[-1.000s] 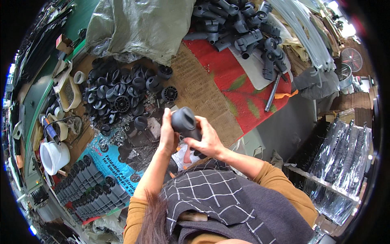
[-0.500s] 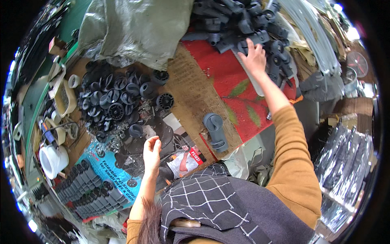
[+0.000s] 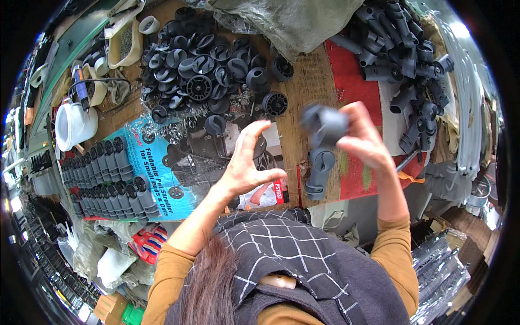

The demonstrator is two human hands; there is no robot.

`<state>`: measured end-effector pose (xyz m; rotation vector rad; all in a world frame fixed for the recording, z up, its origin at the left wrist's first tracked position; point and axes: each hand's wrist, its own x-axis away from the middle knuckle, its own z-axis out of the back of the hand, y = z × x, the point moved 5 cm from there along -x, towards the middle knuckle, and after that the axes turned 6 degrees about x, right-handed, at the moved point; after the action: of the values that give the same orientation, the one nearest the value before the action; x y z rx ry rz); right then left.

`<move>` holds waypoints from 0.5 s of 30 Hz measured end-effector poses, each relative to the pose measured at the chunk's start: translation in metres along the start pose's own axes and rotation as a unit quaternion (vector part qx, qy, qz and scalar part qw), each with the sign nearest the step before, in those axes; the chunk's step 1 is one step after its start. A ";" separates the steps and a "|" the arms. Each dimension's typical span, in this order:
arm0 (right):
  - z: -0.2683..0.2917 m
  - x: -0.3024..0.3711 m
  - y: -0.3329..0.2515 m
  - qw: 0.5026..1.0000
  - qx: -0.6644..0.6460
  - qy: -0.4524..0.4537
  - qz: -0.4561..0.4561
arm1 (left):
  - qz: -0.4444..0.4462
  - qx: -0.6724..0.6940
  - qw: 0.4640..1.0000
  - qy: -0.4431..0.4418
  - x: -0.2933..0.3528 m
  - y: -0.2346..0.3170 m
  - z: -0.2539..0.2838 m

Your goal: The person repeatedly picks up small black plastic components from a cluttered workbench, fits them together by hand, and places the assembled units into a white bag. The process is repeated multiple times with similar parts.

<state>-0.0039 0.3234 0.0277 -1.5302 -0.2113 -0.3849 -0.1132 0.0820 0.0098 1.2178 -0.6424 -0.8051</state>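
Observation:
My right hand (image 3: 368, 142) grips a dark grey plastic tube fitting (image 3: 324, 124), blurred by motion, above the work table. Below it a similar grey fitting with a round knob at its upper end (image 3: 320, 172) lies on brown cardboard. My left hand (image 3: 244, 165) is empty, thumb and fingers apart, above a printed carton sheet (image 3: 173, 189). Ahead of it is a heap of dark round knobs and caps (image 3: 203, 64), with small metal hardware (image 3: 173, 132) scattered along its near edge. Loose grey tube fittings (image 3: 403, 59) are piled at the far right.
Rows of grey fittings with knobs (image 3: 103, 179) stand at the left on the blue sheet. Beyond them are a white tub (image 3: 76, 127), a blue-handled tool (image 3: 81, 89) and a cream tray (image 3: 125, 43). A greenish plastic sack (image 3: 281, 21) drapes over the far edge.
My right hand has come back from the far-right pile with a grey fitting in it. My left hand has opened its fingers. The view has shifted, so the table appears farther right.

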 end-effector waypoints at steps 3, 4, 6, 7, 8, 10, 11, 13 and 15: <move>-0.094 -0.034 -0.001 0.952 -0.095 -0.288 -0.038 | 0.058 0.091 0.991 -0.076 0.009 -0.002 0.004; -0.110 -0.049 0.001 0.953 -0.083 -0.287 -0.039 | 0.107 0.175 0.974 -0.097 0.019 -0.008 0.005; -0.134 -0.100 0.010 0.985 0.099 -0.140 0.021 | 0.167 0.054 0.984 0.036 0.041 -0.028 0.025; -0.148 -0.121 0.011 0.956 0.278 -0.034 0.087 | 0.238 0.080 0.964 0.083 0.057 -0.043 0.031; -0.163 -0.133 0.018 0.941 0.322 0.036 0.093 | 0.323 0.097 0.933 0.125 0.075 -0.058 0.035; -0.193 -0.151 0.029 0.909 0.382 0.101 0.132 | 0.310 -0.027 0.940 0.143 0.096 -0.071 0.039; -0.202 -0.156 0.031 0.890 0.403 0.128 0.171 | 0.319 -0.040 0.935 0.152 0.104 -0.080 0.037; -0.216 -0.165 0.042 0.858 0.468 0.142 0.156 | 0.313 -0.045 0.928 0.196 0.115 -0.093 0.031; -0.223 -0.168 0.047 0.849 0.488 0.131 0.155 | 0.308 -0.045 0.927 0.211 0.120 -0.105 0.026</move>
<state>-0.1650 0.1202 -0.0865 -0.4716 0.0666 -0.1646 -0.0851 -0.0457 -0.0847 0.9768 -0.5725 -0.0365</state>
